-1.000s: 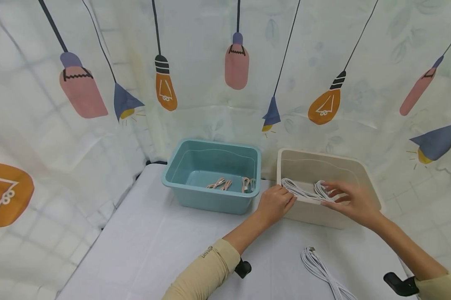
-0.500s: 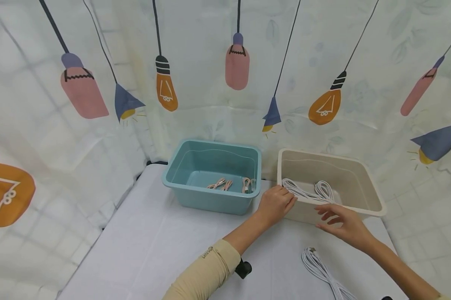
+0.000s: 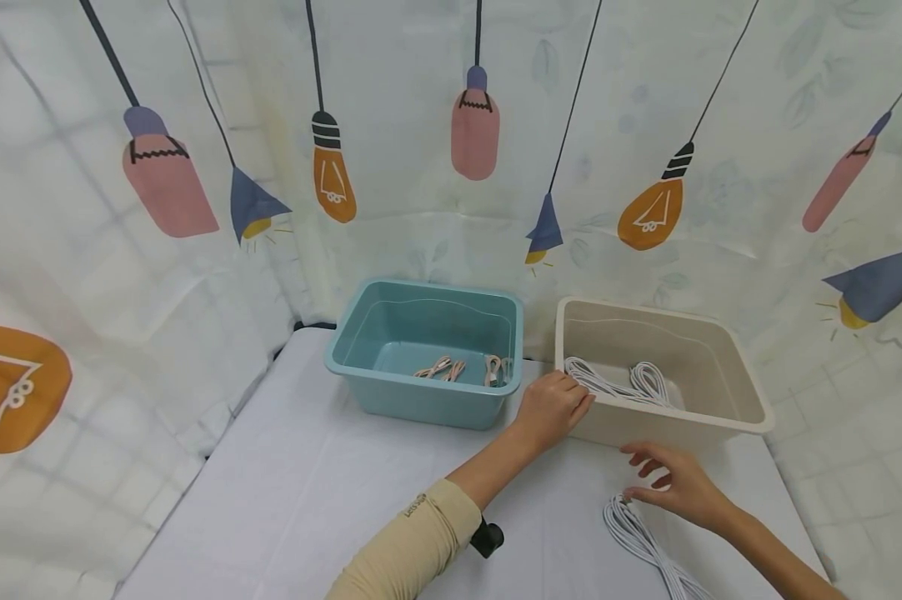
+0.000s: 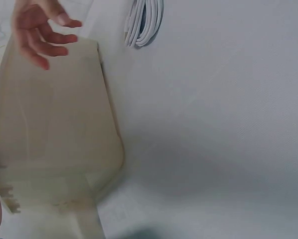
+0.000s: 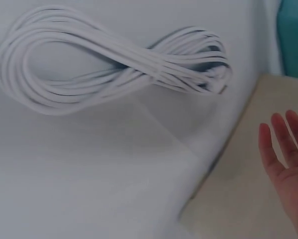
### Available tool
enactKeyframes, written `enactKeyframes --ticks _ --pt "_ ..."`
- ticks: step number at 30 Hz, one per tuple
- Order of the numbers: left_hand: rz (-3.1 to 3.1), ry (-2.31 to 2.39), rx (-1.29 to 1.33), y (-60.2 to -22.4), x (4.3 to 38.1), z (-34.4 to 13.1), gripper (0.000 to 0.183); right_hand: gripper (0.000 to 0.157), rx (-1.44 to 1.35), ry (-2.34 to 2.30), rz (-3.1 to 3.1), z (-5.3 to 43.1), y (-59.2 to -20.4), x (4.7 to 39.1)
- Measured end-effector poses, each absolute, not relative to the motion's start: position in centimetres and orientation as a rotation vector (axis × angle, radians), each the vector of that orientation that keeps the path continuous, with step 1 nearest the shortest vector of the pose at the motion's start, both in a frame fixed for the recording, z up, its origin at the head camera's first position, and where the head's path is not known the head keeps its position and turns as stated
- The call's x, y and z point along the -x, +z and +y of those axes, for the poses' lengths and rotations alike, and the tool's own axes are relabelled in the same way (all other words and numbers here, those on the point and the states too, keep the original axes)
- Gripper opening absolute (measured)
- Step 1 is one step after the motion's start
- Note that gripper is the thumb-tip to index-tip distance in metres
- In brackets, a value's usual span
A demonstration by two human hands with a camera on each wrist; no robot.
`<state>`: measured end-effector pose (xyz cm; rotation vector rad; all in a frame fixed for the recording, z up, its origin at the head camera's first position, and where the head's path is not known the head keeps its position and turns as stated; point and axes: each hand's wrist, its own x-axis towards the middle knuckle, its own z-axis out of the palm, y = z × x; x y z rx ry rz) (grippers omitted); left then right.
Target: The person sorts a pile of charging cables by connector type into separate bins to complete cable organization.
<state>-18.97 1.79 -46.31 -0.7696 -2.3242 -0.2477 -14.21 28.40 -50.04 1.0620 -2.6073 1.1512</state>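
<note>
My left hand (image 3: 552, 408) grips the near-left rim of a beige plastic bin (image 3: 616, 427), fingers curled over the edge. Inside that bin lies a bundled white cable (image 3: 648, 382). My right hand (image 3: 676, 485) hovers in front of the bin, fingers spread and loosely bent, holding nothing. Just below its thumb, another white cable (image 3: 641, 536) lies on the table. The right wrist view shows this cable (image 5: 131, 60) wound in a figure-eight, with the open right hand (image 5: 291, 174) apart from it, in front of the bin wall.
To the left stands a teal bin (image 3: 421, 396) with several small pinkish cables (image 3: 442, 367) inside. A white cloth covers the table (image 3: 286, 500). A curtain printed with lamps (image 3: 473, 133) hangs right behind the bins.
My right hand has left the white cable in the beige bin, coming back over the rim and down toward the cable on the table. The left hand stays on the rim.
</note>
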Motion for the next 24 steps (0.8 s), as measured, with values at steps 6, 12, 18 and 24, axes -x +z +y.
enactKeyframes --ticks 6,12,18,24 --pt "-2.314 -0.228 0.766 -46.4 19.0 1.8 0.017 0.057 -1.036 1.223 -2.771 29.1 -51.8 13.7" --pt "-2.327 -0.218 0.762 -46.3 19.0 1.8 0.018 0.057 -1.064 1.277 -2.845 29.8 -53.0 13.6" --pt "-2.32 -0.228 0.762 -46.3 19.0 1.8 0.017 0.058 -1.102 1.326 -2.879 30.3 -54.4 13.5" --pt "-2.314 -0.22 0.761 -46.2 18.9 1.8 0.016 0.062 -1.16 1.391 -2.88 30.5 -55.6 13.1"
